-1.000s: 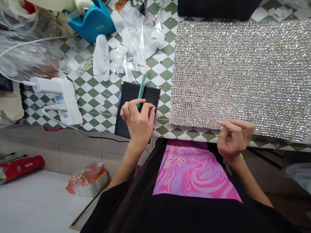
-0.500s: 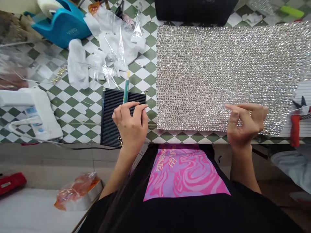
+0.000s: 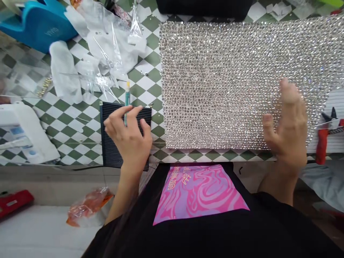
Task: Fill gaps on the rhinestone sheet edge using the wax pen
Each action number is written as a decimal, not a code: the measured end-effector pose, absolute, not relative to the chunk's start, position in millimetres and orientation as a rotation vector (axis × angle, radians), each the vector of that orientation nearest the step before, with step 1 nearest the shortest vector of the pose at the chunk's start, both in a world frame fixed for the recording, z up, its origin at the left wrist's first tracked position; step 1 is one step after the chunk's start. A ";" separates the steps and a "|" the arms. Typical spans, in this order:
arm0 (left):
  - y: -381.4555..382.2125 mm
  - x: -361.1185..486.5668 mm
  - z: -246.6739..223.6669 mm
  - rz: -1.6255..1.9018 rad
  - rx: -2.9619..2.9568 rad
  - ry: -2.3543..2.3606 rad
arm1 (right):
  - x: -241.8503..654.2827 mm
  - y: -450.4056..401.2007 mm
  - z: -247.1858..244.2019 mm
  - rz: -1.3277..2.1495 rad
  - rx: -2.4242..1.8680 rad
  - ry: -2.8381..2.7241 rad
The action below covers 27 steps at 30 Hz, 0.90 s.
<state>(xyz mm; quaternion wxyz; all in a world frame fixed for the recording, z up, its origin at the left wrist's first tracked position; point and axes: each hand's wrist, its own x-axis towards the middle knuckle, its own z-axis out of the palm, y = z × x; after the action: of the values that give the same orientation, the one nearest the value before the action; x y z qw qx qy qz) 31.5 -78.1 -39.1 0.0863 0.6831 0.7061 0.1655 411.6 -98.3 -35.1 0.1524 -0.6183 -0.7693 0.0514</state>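
My left hand (image 3: pixel 129 132) hovers over a black ribbed tray (image 3: pixel 111 143), its thumb and forefinger spread and nothing between them. Beneath its fingers lies a teal pen-like stick (image 3: pixel 127 96) with a yellow tip, partly covered. My right hand (image 3: pixel 288 129), slightly blurred, is above the lower right of a glittering silver rhinestone sheet (image 3: pixel 215 82). Its thumb stands apart from the raised fingers, and no object shows in it. Whether this hand touches the sheet I cannot tell.
Red-handled pliers (image 3: pixel 321 145) lie right of the sheet. A black box (image 3: pixel 204 8) stands behind it. At left are crumpled clear plastic bags (image 3: pixel 115 53), a blue tape dispenser (image 3: pixel 51 28), a gold bead strip (image 3: pixel 44 86) and a white power strip (image 3: pixel 29 132).
My right hand has opened from a pinch and moved to the right. The left thumb and forefinger have spread apart. The whole view has shifted a little.
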 end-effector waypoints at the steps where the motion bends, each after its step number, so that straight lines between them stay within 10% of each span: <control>1: -75.1 29.0 -38.6 0.473 2.047 2.129 | 418.9 -100.2 -35.9 0.152 -1.772 -2.214; 9: -52.6 11.6 -47.3 0.340 2.041 2.271 | 434.3 -106.5 -47.8 -0.406 -1.623 -1.993; 27: -43.9 12.4 -49.7 0.690 1.997 2.347 | 413.5 -119.0 -51.7 -0.392 -1.438 -1.649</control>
<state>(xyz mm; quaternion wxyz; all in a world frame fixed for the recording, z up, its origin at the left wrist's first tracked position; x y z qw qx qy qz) 12.4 -43.9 -49.7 -0.0079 0.6323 0.7432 0.2186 413.5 -119.0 -51.7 0.4435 -0.5798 -0.6649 -0.1580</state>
